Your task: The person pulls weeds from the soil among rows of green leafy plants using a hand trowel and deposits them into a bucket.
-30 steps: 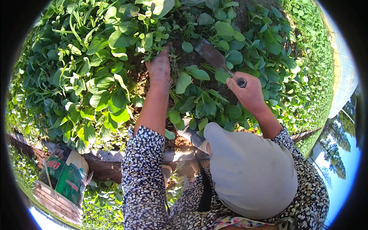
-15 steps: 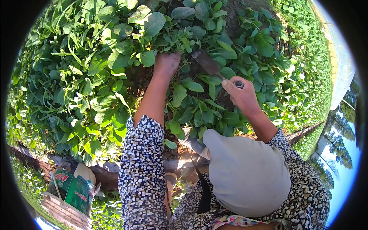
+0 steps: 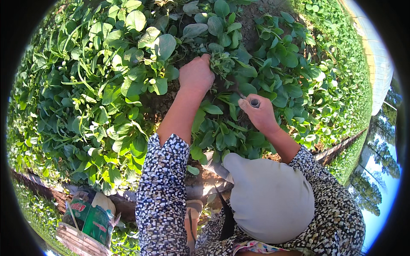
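My left hand [image 3: 196, 76] is closed around a small-leaved green weed [image 3: 223, 63], whose leafy tuft sticks out past the fingers on the right. Wrapped round the handle of a hand trowel [image 3: 255, 103] is my right hand [image 3: 258, 113], lower and to the right. The handle's round end points up toward me. Most of the trowel's blade is hidden among leaves and shadow between the two hands. Broad-leaved greens [image 3: 226, 134] crowd around both hands, and dark soil shows in the gaps.
Dense leafy plants [image 3: 102, 85] fill the bed on the left and far side. A green and white sack [image 3: 96, 222] stands at the lower left, beyond the bed's edging [image 3: 124, 200]. Plastic sheeting [image 3: 376, 55] runs along the far right.
My left hand has shifted right and slightly away, and the weed's tuft has moved right with it. The trowel's blade, plainly visible before, has dropped among the leaves; my right hand moved slightly left.
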{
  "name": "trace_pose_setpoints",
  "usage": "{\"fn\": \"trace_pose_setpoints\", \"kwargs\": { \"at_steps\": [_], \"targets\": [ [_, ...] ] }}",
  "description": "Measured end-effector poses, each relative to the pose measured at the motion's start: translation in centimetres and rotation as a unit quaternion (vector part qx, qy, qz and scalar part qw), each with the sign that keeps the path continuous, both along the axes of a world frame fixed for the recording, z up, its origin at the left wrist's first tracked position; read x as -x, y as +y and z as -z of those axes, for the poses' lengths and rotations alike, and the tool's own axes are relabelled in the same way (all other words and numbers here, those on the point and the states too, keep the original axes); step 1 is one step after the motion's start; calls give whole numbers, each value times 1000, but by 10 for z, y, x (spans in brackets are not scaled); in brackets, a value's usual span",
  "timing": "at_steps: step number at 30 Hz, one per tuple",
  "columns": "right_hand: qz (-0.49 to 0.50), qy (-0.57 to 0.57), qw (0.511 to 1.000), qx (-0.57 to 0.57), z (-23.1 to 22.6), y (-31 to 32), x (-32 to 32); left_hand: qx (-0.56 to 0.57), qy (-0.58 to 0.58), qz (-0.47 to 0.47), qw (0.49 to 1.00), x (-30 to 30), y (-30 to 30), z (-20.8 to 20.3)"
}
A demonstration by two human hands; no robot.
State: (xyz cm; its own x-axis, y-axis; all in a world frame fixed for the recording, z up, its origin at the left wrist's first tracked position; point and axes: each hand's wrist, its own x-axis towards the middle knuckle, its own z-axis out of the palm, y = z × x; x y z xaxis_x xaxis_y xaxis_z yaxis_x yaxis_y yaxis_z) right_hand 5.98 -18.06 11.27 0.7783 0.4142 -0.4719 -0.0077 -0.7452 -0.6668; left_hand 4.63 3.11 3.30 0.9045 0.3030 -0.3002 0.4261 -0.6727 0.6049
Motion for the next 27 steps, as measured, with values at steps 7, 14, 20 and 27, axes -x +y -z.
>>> {"fn": "trace_pose_setpoints", "kwargs": {
  "at_steps": [7, 14, 20, 27],
  "targets": [
    [-103, -162, 980, 55, 22, 11, -7, 0, 101, -53, 994, -36, -24, 2],
    [-213, -277, 936, 47, 31, 13, -8, 46, 58, -118, 990, -25, -9, 8],
    [58, -14, 996, -67, 38, 13, -8, 170, -178, -202, 948, -3, 14, 34],
    [66, -59, 996, -30, 53, 33, 4, -34, 22, -57, 998, -56, 3, 11]
  ]
}}
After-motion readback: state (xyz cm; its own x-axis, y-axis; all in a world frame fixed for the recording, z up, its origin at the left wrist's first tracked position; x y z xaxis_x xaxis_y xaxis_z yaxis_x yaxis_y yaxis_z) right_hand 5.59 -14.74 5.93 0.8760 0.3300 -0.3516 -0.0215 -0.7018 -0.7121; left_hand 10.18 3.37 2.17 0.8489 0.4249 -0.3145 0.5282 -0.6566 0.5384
